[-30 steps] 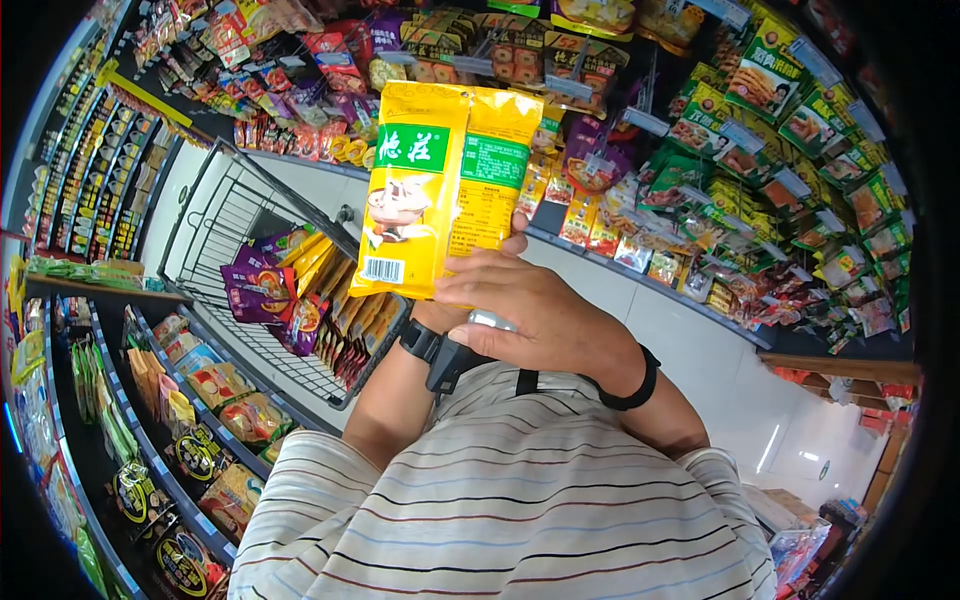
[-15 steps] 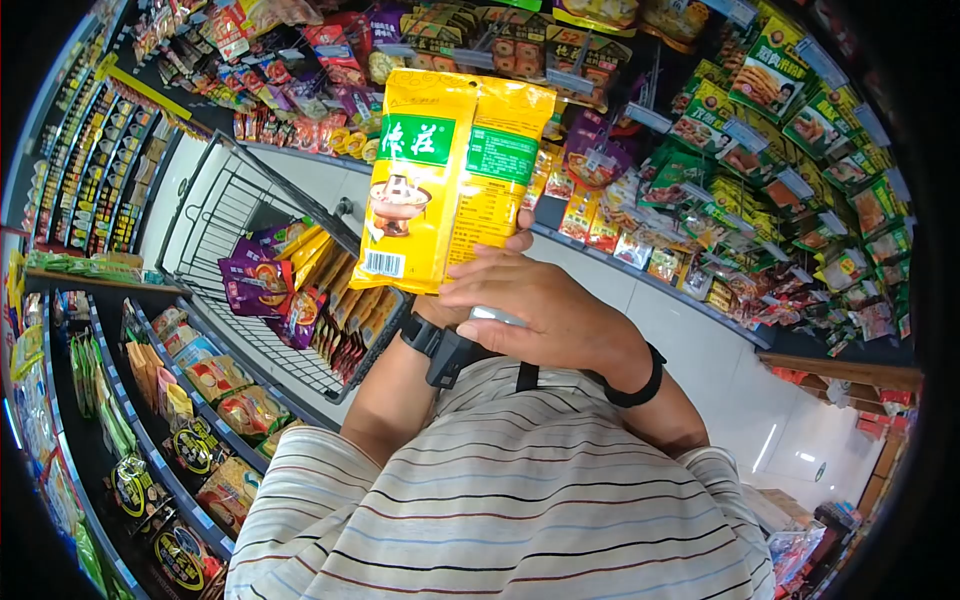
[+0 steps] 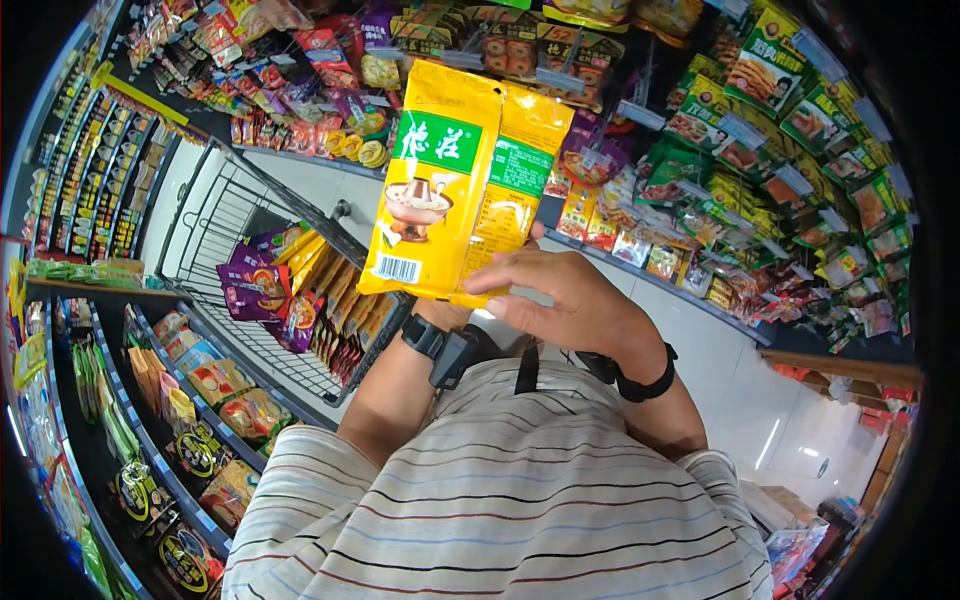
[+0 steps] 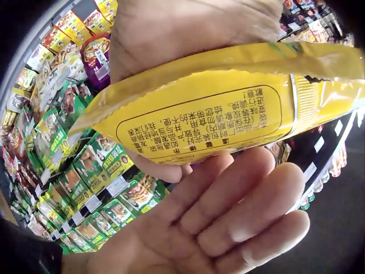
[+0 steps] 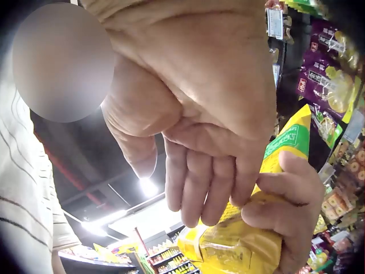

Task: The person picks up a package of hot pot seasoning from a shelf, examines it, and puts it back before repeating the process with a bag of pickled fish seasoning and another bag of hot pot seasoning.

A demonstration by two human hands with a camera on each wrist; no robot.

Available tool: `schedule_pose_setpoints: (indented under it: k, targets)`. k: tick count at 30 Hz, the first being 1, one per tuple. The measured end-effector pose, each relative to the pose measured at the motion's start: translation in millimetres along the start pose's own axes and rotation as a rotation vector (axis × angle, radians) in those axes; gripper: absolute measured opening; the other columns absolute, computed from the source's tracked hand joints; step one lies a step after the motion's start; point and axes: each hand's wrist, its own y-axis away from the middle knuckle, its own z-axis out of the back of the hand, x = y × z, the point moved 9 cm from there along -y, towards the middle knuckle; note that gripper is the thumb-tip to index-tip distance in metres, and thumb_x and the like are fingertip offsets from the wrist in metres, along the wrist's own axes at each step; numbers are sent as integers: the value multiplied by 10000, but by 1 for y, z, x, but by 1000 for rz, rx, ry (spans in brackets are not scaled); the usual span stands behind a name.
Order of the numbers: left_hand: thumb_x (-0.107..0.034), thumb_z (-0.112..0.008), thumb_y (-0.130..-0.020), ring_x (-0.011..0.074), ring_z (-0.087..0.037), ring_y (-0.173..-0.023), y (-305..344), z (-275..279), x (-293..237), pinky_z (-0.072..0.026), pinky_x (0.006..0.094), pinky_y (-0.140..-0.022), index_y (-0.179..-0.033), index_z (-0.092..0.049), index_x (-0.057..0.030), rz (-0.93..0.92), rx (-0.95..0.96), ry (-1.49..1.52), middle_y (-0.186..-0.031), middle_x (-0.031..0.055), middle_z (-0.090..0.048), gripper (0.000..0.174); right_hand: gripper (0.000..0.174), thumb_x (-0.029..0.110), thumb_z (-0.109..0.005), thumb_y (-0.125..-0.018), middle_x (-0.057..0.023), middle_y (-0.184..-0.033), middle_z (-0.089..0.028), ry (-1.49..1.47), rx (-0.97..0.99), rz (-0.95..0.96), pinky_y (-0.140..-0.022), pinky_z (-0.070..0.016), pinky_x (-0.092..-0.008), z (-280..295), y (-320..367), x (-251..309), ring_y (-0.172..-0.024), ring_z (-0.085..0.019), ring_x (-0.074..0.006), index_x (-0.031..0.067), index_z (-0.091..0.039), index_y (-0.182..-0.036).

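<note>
In the head view a yellow hotpot seasoning packet [image 3: 430, 215] is held up in front of the body. It has a green label, a picture of a pot and a barcode, and its back seam faces the camera. My left hand [image 5: 293, 214] grips it from behind, thumb and fingers around its sides; most of that hand is hidden in the head view. My right hand [image 3: 560, 290] lies at the packet's lower right part. Its fingers, extended and only lightly bent, touch the packet without closing around it.
Left of the packet stands a wire shopping cart [image 3: 215, 205] with purple packets [image 3: 255, 285] and yellow ones inside. Hanging bags [image 3: 770, 130] fill the rack ahead and to the right. A lower shelf [image 3: 215, 385] of bagged goods runs along the left. Pale floor tiles [image 3: 715, 365] show at right.
The packet has shifted right and tilted slightly clockwise. My right hand has moved a little to the right with it, and its thumb has lifted from the left wrist device toward the packet's bottom edge.
</note>
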Motion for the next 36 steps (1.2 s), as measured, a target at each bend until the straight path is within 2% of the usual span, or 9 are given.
schedule_pose_setpoints:
  k: [2,5,17,23,24,26,27,29,36]
  targets:
    - [-512,-485,-1025,334,-630,-1132,3,-11,-2,-556,432,-954,-1446,-433,-26,-5,88,-121,-1325,263,-585,646,273,226,-638,-982,-116,-1102,-736,-95,4,-100,-961,-516,-345,7,4,-5,-1069,-693,-229,37,-708,-1167]
    - [-474,-504,-1022,297,-627,-1104,5,-10,0,-553,410,-926,-1433,-445,-30,-17,122,-193,-1295,231,-589,608,292,237,-644,-985,-110,-1085,-736,-53,-67,-68,-917,-530,-313,18,8,-11,-1041,-698,-191,31,-696,-1185]
    - [-323,-579,-1009,147,-615,-990,19,51,-13,-542,321,-815,-1381,-496,-48,-93,23,-46,-1173,103,-606,470,325,197,-612,-1006,-134,-1161,-712,-205,-139,-88,-937,-537,-326,25,7,-44,-1079,-690,-195,5,-624,-1268]
    - [-248,-617,-1003,73,-608,-934,12,62,-24,-536,277,-759,-1355,-521,-57,-45,-116,-244,-1112,39,-615,411,503,328,-598,-1034,-146,-1275,-641,-457,-237,-194,-921,-548,-338,35,2,-79,-1124,-662,-212,13,-487,-1411]
    - [-255,-614,-1008,82,-610,-955,10,50,-24,-533,283,-785,-1350,-525,-50,11,-270,-523,-1120,48,-618,408,528,351,-595,-1033,-144,-1275,-636,-506,-256,-217,-918,-551,-339,37,3,-86,-1127,-658,-209,15,-473,-1421]
    - [-298,-578,-1038,141,-622,-1036,-5,48,-33,-535,310,-867,-1403,-473,-5,-49,-405,-658,-1208,94,-615,479,578,399,-588,-1031,-139,-1274,-627,-599,-295,-259,-911,-555,-341,42,5,-104,-1133,-649,-203,18,-446,-1442]
    - [-319,-560,-1053,171,-628,-1076,-12,47,-38,-536,323,-908,-1429,-447,17,-72,-476,-725,-1252,117,-613,517,611,385,-631,-1014,-129,-1178,-661,-626,-311,-289,-882,-543,-327,45,6,-114,-1090,-646,-179,24,-432,-1465]
    - [-295,-598,-1036,181,-619,-1137,-18,60,-42,-511,325,-975,-1413,-449,50,-139,-476,-700,-1310,140,-605,532,614,388,-634,-1011,-121,-1170,-658,-661,-355,-323,-880,-538,-326,49,5,-125,-1077,-646,-183,13,-436,-1456]
    - [-249,-672,-987,153,-632,-1079,-31,85,-53,-510,294,-949,-1339,-512,30,-54,-466,-818,-1219,102,-649,477,456,303,-658,-1006,-62,-1194,-652,-654,-503,-406,-948,-491,-274,53,-3,-189,-1065,-603,-116,-10,-573,-1326]
